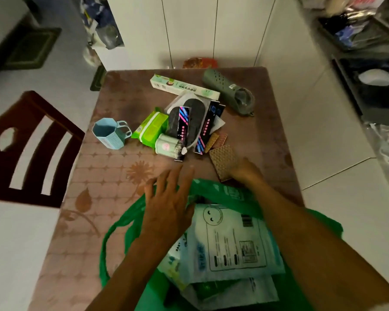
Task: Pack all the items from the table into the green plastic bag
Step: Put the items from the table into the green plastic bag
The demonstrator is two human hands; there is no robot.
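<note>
Green plastic lay under the left hand (166, 198), whose fingers (180, 173) were spread straight and flat over the far rim of the green plastic bag (130, 223), gripping nothing. The right hand (243, 169) reached past the bag's mouth and held a brown waffle-patterned pad (222, 160) at its near edge; its fingers were hidden beneath the pad, so how tightly they curled could not be told. Inside the open bag sat a white printed pouch (231, 243) with a second white packet (245, 290) below it. The bag rested on the near edge of the counter (94, 176), which wore a pinkish floral cloth. Further back lay a loose cluster: a blue cup (108, 135), a green wipes pack (151, 129), a cotton swab tub (169, 147), dark insoles (189, 115) with two black boxes across them, a long white-green box (184, 87), and a grey-green clog (231, 90). A dark wooden chair (27, 151) stood at the left.
</note>
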